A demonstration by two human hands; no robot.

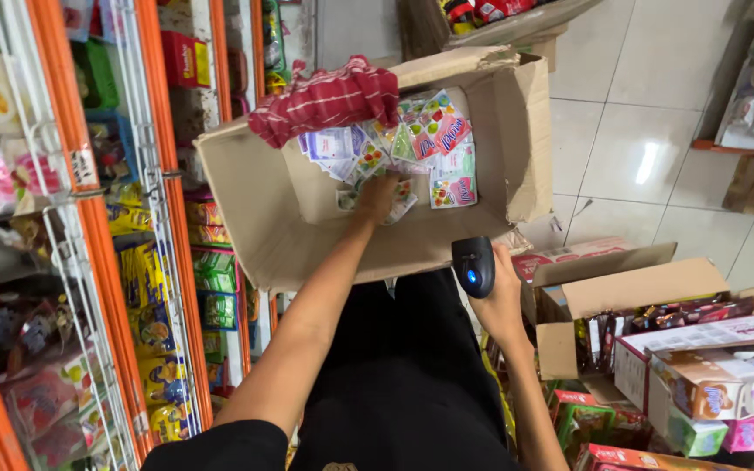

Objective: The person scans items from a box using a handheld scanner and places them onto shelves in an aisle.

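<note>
Head view, looking down over a big open cardboard box [272, 218] held up at waist height. Left hand [377, 197] reaching inside the box, resting on the loose sachets [429, 144] piled against its far wall; fingers curled down among the packets, whether pinching one or just pressing cannot be told. Sachets small and flat, printed white, blue, pink and green, spread from the box's middle toward its right wall. Red checked cloth [329, 98] draped over the box's far rim, just left of the sachets. Right hand [499, 301] just outside the box's near right corner, fingers wrapped tight round a black scanner [474, 264] with a blue light glowing on its face, head tilted toward the box. Left of the box, orange shelving [89, 218] with wire fronts, packed with yellow and green snack packs. Right of the box and lower, a smaller open carton [621, 292] of dark wrapped goods, with pink and white boxes [709, 366] stacked beside it. Beyond the box, pale floor tiles [630, 131].
</note>
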